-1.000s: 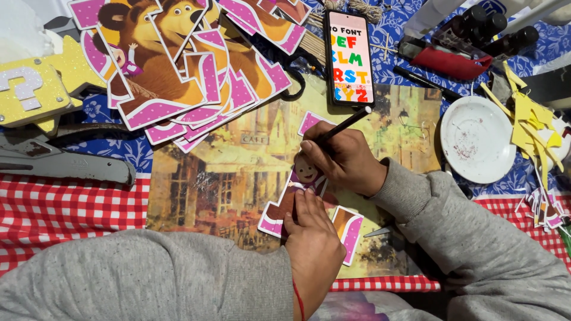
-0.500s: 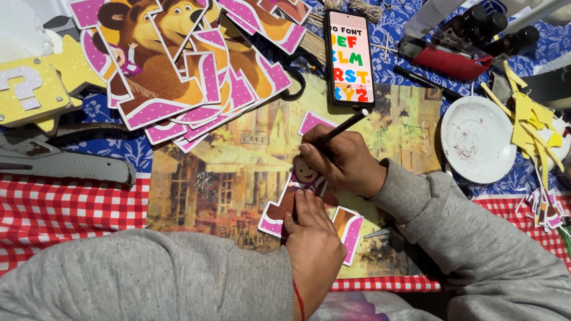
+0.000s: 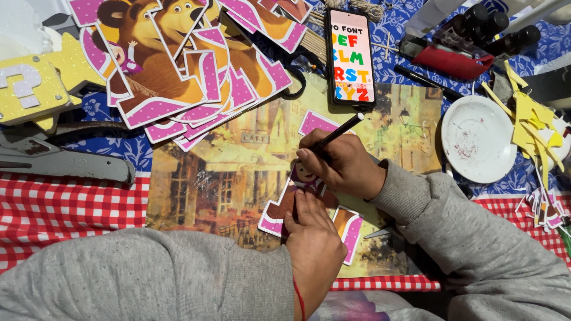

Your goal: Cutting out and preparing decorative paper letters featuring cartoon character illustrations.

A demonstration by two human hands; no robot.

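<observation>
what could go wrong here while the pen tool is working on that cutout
The left hand pins the cutout right beside the pen tool in the right hand, so a slip may catch the fingers. The right sleeve lies close to the white plate and may nudge it.

Phone point(image 3: 351, 56) showing coloured letters, white plate point(image 3: 478, 138), yellow block point(image 3: 27, 89)

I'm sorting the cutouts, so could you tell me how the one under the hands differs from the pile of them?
The cutout lies alone on the picture board, pinned by the left hand; the pile overlaps loosely, untouched. The right hand works a pen on the cutout only. Both have pink borders.
</observation>
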